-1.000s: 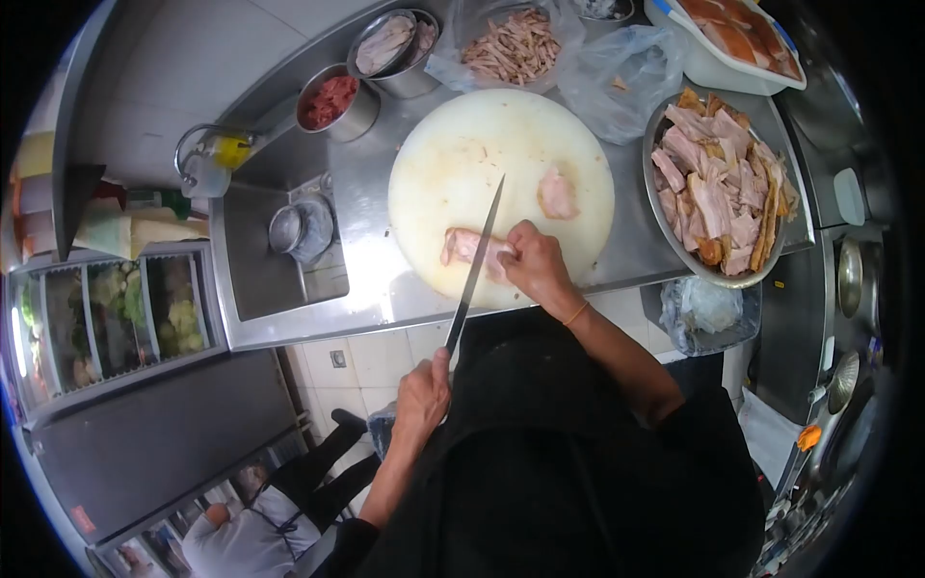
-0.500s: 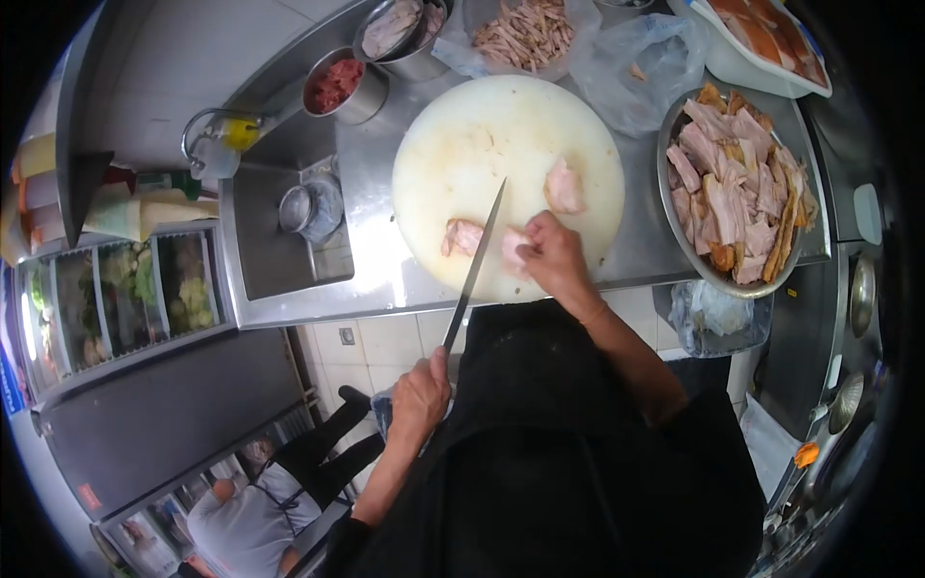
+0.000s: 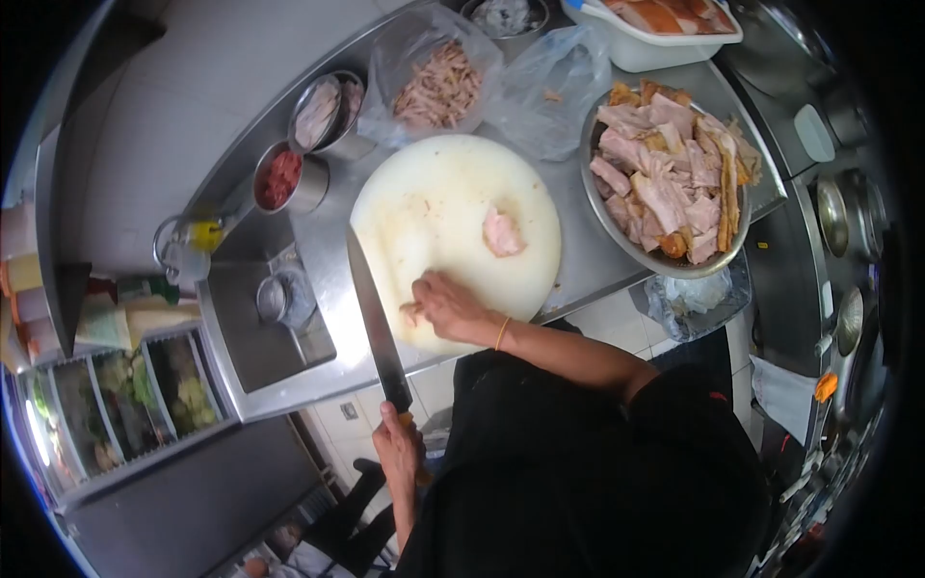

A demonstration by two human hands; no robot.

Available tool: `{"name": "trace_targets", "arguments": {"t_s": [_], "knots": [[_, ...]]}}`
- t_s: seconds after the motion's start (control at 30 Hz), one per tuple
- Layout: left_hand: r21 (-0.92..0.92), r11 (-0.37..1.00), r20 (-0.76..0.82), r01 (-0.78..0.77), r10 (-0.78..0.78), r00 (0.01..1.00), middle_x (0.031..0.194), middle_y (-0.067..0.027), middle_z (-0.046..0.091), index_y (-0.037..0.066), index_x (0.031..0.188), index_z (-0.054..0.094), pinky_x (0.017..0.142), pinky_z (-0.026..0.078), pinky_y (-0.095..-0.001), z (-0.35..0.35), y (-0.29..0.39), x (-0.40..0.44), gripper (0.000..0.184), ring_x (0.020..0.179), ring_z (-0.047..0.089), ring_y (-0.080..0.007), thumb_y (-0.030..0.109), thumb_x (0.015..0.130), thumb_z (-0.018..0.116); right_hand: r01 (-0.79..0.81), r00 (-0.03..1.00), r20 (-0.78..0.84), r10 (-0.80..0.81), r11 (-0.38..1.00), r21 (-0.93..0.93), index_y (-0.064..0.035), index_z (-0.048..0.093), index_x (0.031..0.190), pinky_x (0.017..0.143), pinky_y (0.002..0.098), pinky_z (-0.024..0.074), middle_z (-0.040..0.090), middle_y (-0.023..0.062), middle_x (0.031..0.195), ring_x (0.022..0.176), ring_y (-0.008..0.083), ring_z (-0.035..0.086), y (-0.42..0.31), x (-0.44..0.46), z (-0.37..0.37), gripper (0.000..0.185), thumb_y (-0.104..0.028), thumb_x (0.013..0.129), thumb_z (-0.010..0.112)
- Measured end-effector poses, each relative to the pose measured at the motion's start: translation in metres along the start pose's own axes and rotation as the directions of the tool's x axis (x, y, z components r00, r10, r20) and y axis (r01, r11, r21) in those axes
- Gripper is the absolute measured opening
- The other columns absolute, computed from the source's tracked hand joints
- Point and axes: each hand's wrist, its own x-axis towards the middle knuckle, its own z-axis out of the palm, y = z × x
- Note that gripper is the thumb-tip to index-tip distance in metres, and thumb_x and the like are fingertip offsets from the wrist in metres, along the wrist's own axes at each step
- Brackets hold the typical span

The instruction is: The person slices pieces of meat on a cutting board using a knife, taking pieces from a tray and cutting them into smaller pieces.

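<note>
So the left hand (image 3: 398, 448) has its fingers wrapped around the handle of a big knife (image 3: 376, 323), blade pointing away and over the near-left edge of the round cutting board (image 3: 453, 183). The right hand (image 3: 445, 306) is down on the board, fingers curled in narrow over a bit of pinkish meat (image 3: 409, 315), mostly hidden, so can't tell how firm the grip is. Another meat slice (image 3: 502, 232) lies flat right of center, and a heaped metal bowl (image 3: 674, 270) sits to the right on the steel tabletop (image 3: 573, 260).
</note>
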Motion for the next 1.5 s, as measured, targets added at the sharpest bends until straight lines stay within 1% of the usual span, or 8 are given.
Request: {"name": "trace_targets", "arguments": {"t_s": [0.13,0.27,0.47,0.6,0.8,1.1,1.3,1.5], "knots": [[-0.088,0.996,-0.013,0.032,-0.034,0.999,0.057,0.0018,0.041,0.007,0.073,0.053,0.042,0.028,-0.0294,0.004,-0.018,0.010,0.073,0.044,0.039,-0.0106,0.075,0.098,0.043,-0.365,0.930,0.217,0.295,0.794,0.486,-0.0036,0.054,0.093,0.080,0.0412,0.0522,0.062,0.0164,0.094,0.091,0.0312,0.065,-0.011,0.010,-0.051,0.013,-0.006,0.086,0.066],[-0.043,0.998,-0.019,0.038,-0.039,0.999,0.060,-0.0050,0.051,-0.001,0.081,0.061,0.048,0.040,-0.0289,-0.004,-0.030,0.017,0.078,0.051,0.053,-0.0149,0.070,0.102,0.037,-0.075,0.911,-0.259,0.322,0.745,0.663,-0.0084,0.062,0.103,0.081,0.0342,0.0541,0.065,0.0061,0.102,0.092,0.0196,0.067,0.069,0.035,-0.116,0.020,-0.009,0.085,0.072],[-0.053,0.995,0.012,0.085,-0.084,0.996,0.059,-0.0044,0.051,-0.002,0.081,0.061,0.046,0.038,-0.0289,0.003,-0.014,0.012,0.079,0.048,0.050,-0.0146,0.072,0.101,0.039,-0.599,0.531,-0.680,0.506,0.791,0.122,-0.0060,0.060,0.114,0.091,0.0518,0.0513,0.072,0.0230,0.104,0.105,0.0431,0.067,0.163,0.096,-0.280,0.031,-0.017,0.085,0.065],[0.061,0.998,0.066,0.023,-0.027,0.997,0.060,-0.0052,0.052,-0.004,0.082,0.063,0.049,0.039,-0.0290,0.002,-0.008,0.008,0.079,0.052,0.052,-0.0144,0.069,0.102,0.040,-0.621,0.612,-0.769,0.186,0.716,-0.320,-0.0062,0.065,0.118,0.093,0.0480,0.0510,0.069,0.0219,0.116,0.109,0.0406,0.064,0.173,0.087,-0.282,0.035,-0.024,0.088,0.067],[0.248,0.969,0.194,-0.016,-0.034,0.981,0.062,-0.0086,0.056,-0.007,0.082,0.066,0.057,0.042,-0.0344,-0.008,-0.022,0.020,0.078,0.058,0.053,-0.0174,0.064,0.104,0.043,-0.557,0.821,-0.116,0.559,0.737,-0.382,-0.0010,0.070,0.104,0.092,0.0492,0.0515,0.067,0.0215,0.112,0.105,0.0400,0.063,0.038,0.020,-0.183,0.045,-0.035,0.076,0.082],[0.155,0.982,0.398,0.108,-0.162,0.903,0.058,-0.0071,0.054,-0.003,0.081,0.063,0.048,0.043,-0.0296,-0.015,-0.027,0.035,0.079,0.049,0.054,-0.0152,0.070,0.101,0.043,-0.002,0.969,-0.243,-0.044,0.983,-0.185,-0.0029,0.064,0.107,0.091,0.0460,0.0489,0.068,0.0124,0.108,0.102,0.0331,0.061,0.021,-0.020,-0.098,0.030,0.002,0.077,0.068],[0.220,0.972,0.389,0.089,-0.171,0.905,0.056,-0.0041,0.053,-0.001,0.072,0.061,0.042,0.036,-0.0261,-0.037,-0.028,0.034,0.082,0.042,0.048,-0.0102,0.074,0.099,0.040,-0.053,0.984,-0.175,0.036,0.994,-0.093,-0.0036,0.067,0.113,0.103,0.0483,0.0454,0.063,0.0159,0.125,0.122,0.0383,0.053,0.008,-0.061,-0.100,0.038,0.004,0.076,0.062],[0.451,0.884,0.264,-0.123,0.000,0.965,0.074,-0.0274,0.064,-0.007,0.085,0.066,0.078,0.050,-0.0497,-0.032,-0.027,0.021,0.081,0.078,0.065,-0.0434,0.065,0.105,0.035,-0.056,0.978,-0.208,0.022,0.986,-0.158,-0.0051,0.069,0.108,0.101,0.0467,0.0448,0.062,0.0140,0.118,0.117,0.0356,0.054,0.016,-0.047,-0.077,0.025,-0.009,0.083,0.072]]}}
